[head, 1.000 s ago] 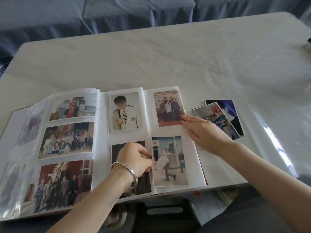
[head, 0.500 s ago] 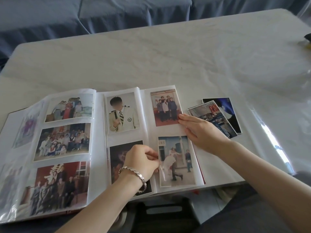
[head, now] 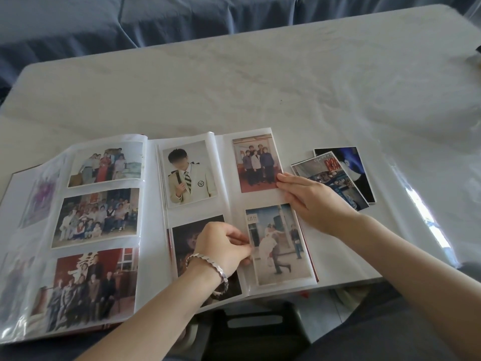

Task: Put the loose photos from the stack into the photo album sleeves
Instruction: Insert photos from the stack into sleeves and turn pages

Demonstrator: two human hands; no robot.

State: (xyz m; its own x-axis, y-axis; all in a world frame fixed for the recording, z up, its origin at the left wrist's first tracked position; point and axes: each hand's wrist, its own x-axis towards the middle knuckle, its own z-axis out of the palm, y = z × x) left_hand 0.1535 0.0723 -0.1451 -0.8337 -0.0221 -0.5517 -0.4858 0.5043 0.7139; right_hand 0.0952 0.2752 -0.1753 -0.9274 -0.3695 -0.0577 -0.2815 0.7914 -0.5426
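An open photo album [head: 153,230] lies at the table's near edge, with several photos in its clear sleeves. My left hand [head: 223,247], a silver bracelet on its wrist, pinches the left edge of the wedding photo [head: 279,246] at the lower right sleeve of the right page. My right hand [head: 312,201] rests flat, fingers spread, on the right page just above that photo and beside the group photo [head: 256,162]. A small stack of loose photos [head: 335,175] lies on the table right of the album, partly behind my right hand.
The white table [head: 260,82] carries a clear plastic cover that glares at the right [head: 426,212]. A blue sofa [head: 156,19] runs behind it. A dark stool [head: 255,327] stands under the near edge.
My left hand has moved right from the dark lower-middle photo to the wedding photo's left edge, and that photo has shifted right in its sleeve. My right hand stays pressed on the page.
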